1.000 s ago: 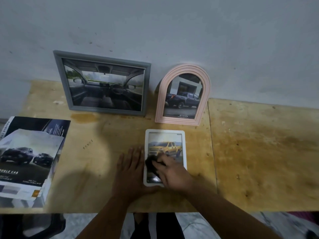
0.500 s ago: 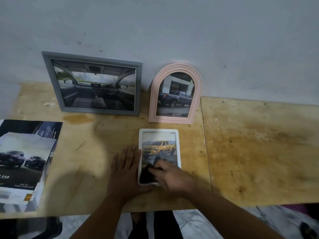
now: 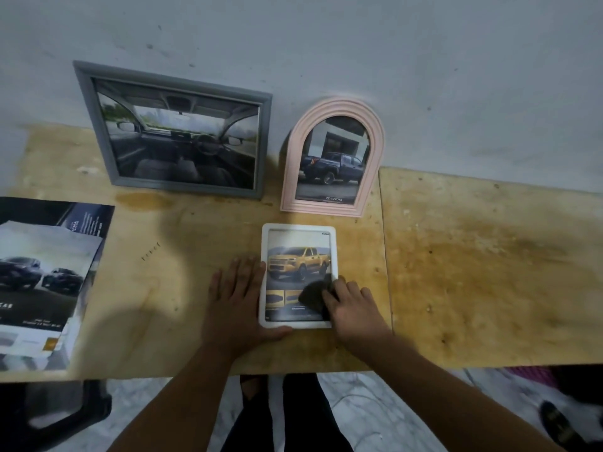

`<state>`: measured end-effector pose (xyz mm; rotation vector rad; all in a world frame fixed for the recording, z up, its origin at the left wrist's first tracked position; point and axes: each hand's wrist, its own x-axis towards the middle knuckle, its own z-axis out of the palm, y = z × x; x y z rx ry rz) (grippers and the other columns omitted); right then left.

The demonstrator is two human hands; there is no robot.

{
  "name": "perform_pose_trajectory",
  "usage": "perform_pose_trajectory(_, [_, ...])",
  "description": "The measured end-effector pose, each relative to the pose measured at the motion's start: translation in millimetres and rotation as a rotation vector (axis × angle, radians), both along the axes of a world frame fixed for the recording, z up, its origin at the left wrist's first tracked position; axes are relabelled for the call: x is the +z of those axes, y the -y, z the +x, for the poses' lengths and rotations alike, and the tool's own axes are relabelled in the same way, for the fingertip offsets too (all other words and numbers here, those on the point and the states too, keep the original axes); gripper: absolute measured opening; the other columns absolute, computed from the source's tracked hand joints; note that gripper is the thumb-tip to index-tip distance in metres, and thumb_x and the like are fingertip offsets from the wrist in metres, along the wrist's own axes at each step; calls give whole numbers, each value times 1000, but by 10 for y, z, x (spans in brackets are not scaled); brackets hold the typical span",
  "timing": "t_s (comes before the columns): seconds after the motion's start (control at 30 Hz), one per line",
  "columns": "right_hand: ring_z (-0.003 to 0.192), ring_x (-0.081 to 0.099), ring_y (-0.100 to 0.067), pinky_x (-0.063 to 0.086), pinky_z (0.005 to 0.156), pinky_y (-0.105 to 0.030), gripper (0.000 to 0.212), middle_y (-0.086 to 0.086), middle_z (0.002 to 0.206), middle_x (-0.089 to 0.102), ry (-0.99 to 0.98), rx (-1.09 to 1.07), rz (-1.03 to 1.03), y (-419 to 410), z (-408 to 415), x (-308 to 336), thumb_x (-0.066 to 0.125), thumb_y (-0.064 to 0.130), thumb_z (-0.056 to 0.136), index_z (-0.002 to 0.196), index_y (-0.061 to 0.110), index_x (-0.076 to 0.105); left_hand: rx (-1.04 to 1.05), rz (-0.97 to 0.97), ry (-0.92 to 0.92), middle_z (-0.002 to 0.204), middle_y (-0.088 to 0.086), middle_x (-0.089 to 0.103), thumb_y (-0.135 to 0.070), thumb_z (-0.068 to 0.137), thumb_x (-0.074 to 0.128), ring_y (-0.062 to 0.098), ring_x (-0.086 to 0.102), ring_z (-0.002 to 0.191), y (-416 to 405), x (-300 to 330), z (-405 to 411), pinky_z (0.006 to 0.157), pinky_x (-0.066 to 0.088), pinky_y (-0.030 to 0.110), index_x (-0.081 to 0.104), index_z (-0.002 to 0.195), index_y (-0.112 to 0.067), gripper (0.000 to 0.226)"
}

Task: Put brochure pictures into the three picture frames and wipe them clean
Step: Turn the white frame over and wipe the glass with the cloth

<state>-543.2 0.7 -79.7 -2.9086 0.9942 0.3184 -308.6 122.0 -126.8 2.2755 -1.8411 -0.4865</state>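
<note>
cloth [image 3: 312, 295] shifted right; white frame [image 3: 297, 227] lengthwise toward wall

**Frames and brochures across the counter**

A grey rectangular picture frame [image 3: 176, 132] leaned against the wall [image 3: 359, 44] at the back of the wooden counter [image 3: 489, 272]. Just to its right stood a pink arched picture frame [image 3: 332, 158], also against the wall. In front of the arched one, a white rounded-corner picture frame [image 3: 298, 228] lay flat. A stack of car brochures [image 3: 42, 278] lay on the counter's left end, well apart from the frames.
</note>
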Motion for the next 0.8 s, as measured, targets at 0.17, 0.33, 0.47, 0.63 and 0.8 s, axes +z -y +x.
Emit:
perform_pose_trajectory(0.17, [88,61,-37,48,72,-44,30,-19,107,64,174,-84,-34,-463,-13,-208,61,11,91,118,5,71,-1,-11,3,172,11,18,-104,65,44,36,14,159,12,28,-3,124,15,64,27,163,-13,134])
perform_pose_trajectory(0.33, [103,60,-37,55,85,-45,38,-18,120,61,329,-35,299,-538,402,-248,50,22,100,132,7,64,-11,27,16,172,13,18,-105,65,40,36,13,159,8,27,11,123,16,65,23,164,-12,137])
perform_pose_trajectory(0.47, [113,54,-16,47,100,-28,44,-2,124,55,486,-163,500,35,625,-26,50,20,97,140,16,61,-19,29,12,171,15,20,-106,65,40,38,15,159,0,5,18,123,16,66,25,163,-12,137])
perform_pose_trajectory(0.63, [106,54,-30,45,82,-42,49,-8,124,56,307,-187,95,428,886,-209,54,26,93,141,19,57,-18,-7,14,171,15,20,-106,64,41,37,16,159,7,-5,10,124,17,65,28,162,-12,137])
perform_pose_trajectory(0.8, [101,57,-31,52,80,-43,46,-10,123,56,384,78,340,-128,539,-241,47,27,98,140,13,57,-7,-44,0,171,13,19,-103,67,44,36,15,159,15,3,3,122,20,65,27,162,-11,133])
